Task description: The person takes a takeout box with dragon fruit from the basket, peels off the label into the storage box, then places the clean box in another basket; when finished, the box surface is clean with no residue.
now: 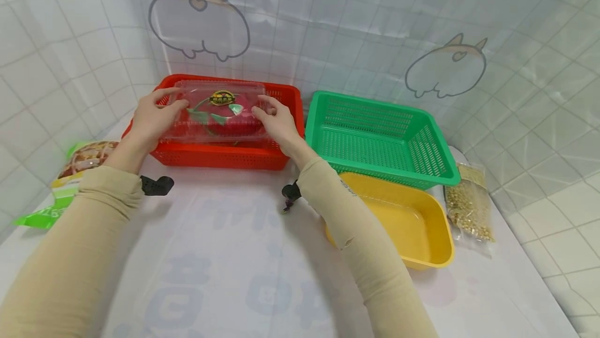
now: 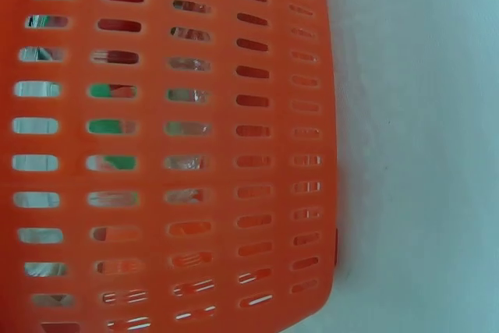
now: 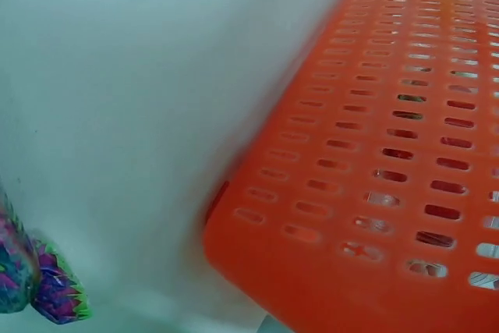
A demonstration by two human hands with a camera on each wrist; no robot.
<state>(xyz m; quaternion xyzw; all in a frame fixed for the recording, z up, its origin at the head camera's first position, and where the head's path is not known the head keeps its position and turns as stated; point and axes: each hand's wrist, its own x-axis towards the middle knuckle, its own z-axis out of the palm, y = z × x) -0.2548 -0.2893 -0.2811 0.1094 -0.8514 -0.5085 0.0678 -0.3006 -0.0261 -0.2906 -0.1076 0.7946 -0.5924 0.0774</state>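
A clear plastic fruit box (image 1: 217, 111) with a black and gold label lies in the red basket (image 1: 220, 157). Pinkish-red fruit with green leafy tips, like dragon fruit, shows through its lid. My left hand (image 1: 153, 114) grips the box's left end, thumb on top. At the right end my right hand (image 1: 282, 123) holds it between thumb and fingers. Both wrist views look at the slotted basket wall (image 2: 218, 185), with green and red glimpsed through the slots. Neither hand shows there.
Right of the red basket stands a green basket (image 1: 379, 102), with a yellow tub (image 1: 405, 223) before it. A clear bag of grains (image 1: 471, 202) lies at the far right. On the left is a green and brown printed food bag (image 1: 89, 157). A tiled-pattern sheet rises behind.
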